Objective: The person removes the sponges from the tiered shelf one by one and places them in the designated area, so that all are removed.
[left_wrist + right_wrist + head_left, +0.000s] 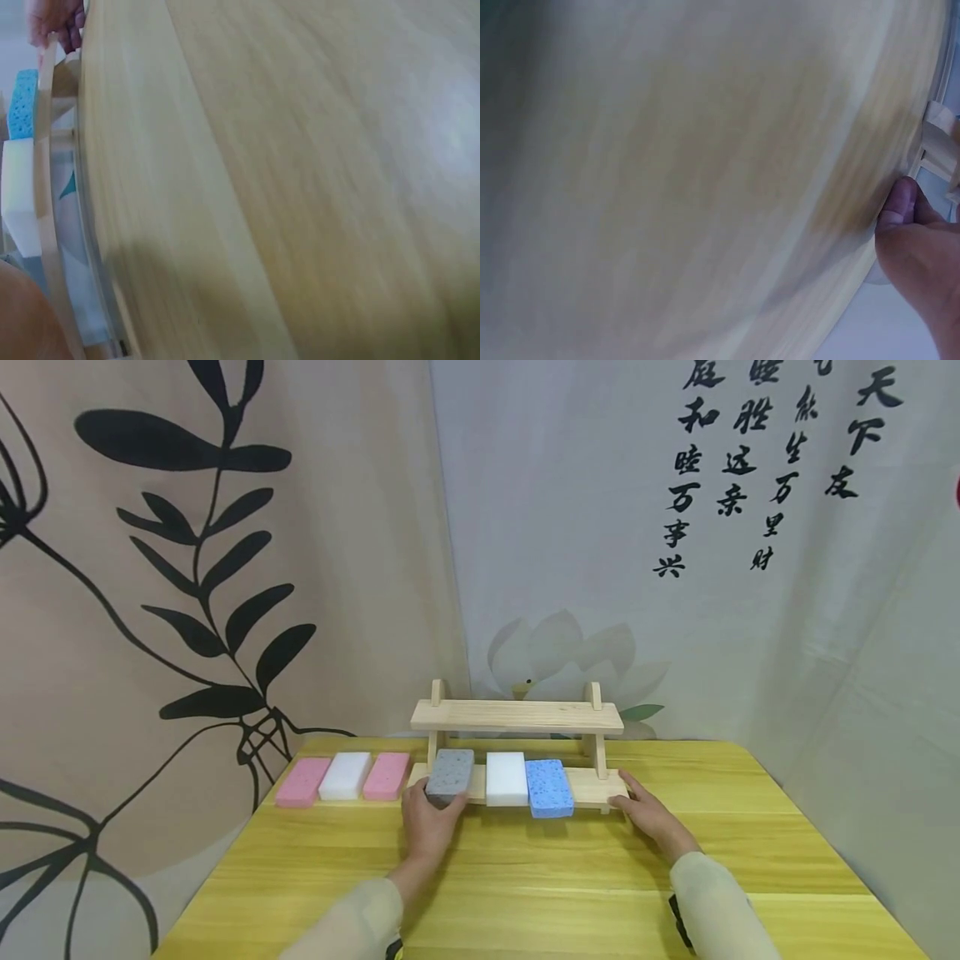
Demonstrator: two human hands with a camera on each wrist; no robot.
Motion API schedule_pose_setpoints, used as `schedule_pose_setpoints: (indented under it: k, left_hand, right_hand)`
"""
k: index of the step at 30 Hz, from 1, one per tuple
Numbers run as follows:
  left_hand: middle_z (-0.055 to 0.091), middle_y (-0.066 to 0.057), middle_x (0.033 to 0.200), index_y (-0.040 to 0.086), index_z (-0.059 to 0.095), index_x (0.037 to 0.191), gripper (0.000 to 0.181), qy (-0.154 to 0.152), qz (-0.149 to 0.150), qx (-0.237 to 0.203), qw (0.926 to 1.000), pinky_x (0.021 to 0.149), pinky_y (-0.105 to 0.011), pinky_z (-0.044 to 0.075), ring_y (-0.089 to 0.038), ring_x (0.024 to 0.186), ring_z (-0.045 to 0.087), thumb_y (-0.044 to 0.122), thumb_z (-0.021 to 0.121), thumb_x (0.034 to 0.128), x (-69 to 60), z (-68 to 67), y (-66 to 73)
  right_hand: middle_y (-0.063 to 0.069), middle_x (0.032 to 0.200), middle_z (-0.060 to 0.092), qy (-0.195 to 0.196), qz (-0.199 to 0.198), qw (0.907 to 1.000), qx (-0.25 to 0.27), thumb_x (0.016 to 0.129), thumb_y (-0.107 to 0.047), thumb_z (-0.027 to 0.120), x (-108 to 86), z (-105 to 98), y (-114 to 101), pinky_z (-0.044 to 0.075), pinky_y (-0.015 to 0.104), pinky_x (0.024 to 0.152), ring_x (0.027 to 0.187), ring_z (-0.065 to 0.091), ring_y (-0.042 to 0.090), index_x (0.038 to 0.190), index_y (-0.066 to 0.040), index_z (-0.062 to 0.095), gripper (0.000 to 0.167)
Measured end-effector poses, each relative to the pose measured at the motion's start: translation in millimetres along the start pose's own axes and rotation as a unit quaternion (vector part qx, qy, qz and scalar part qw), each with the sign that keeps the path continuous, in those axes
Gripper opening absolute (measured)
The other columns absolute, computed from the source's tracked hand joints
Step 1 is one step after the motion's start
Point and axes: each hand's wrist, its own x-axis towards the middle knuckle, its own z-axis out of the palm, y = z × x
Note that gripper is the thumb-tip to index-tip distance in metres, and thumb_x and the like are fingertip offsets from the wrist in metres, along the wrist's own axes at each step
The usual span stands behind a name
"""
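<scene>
Left hand, grip pinching a gray sponge, right hand, grip holding a wooden rack by one end

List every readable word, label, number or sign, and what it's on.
Black writing on pale backdrop, columns left to right:
"庭和睦万事兴"
"睦胜远亲"
"能生万里财" (character above cut off)
"天下友"
Red mark, right edge: unreadable.
Sponges, rack: none visible.

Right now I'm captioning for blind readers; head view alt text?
A left hand holds a gray sponge at a wooden rack; the right hand grips its right end. A white sponge and blue sponge rest on the lower shelf; left, two pink sponges flank another white one.
</scene>
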Motion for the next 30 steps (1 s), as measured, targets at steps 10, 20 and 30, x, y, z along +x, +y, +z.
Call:
schedule_pose_setpoints:
  k: [10,20,30]
  left_hand:
    - [0.048,-0.020,0.121,-0.005,0.050,0.130,0.071,-0.019,0.004,0.000,0.9998,0.097,-0.047,0.039,-0.033,0.109,0.048,0.026,0.085,0.0761,4.4,-23.2,-4.4]
    - [0.047,-0.021,0.121,-0.010,0.049,0.130,0.070,-0.019,0.003,0.011,0.9997,0.100,-0.047,0.037,-0.035,0.111,0.048,0.023,0.083,0.0789,6.0,-46.1,-13.3]
    - [0.044,-0.023,0.124,-0.010,0.044,0.135,0.073,-0.036,-0.013,0.030,0.9988,0.099,-0.049,0.039,-0.036,0.113,0.048,0.025,0.080,0.0822,8.4,-74.6,-18.0]
  right_hand:
    - [0.031,0.159,0.007,0.009,-0.005,0.9999,0.003,0.098,-0.040,0.055,4.5,0.1,5.0,0.009,0.065,0.114,0.145,0.007,0.049,0.160,-0.014,0.008,0.082]
    - [0.030,0.160,0.006,0.005,0.003,1.0000,-0.002,0.100,-0.036,0.055,4.2,0.0,2.1,0.010,0.063,0.115,0.146,0.007,0.047,0.160,-0.015,0.007,0.079]
    - [0.031,0.159,0.006,0.003,-0.007,1.0000,0.001,0.101,-0.033,0.055,5.9,-1.0,6.6,0.010,0.062,0.115,0.145,0.008,0.048,0.160,-0.012,0.007,0.079]
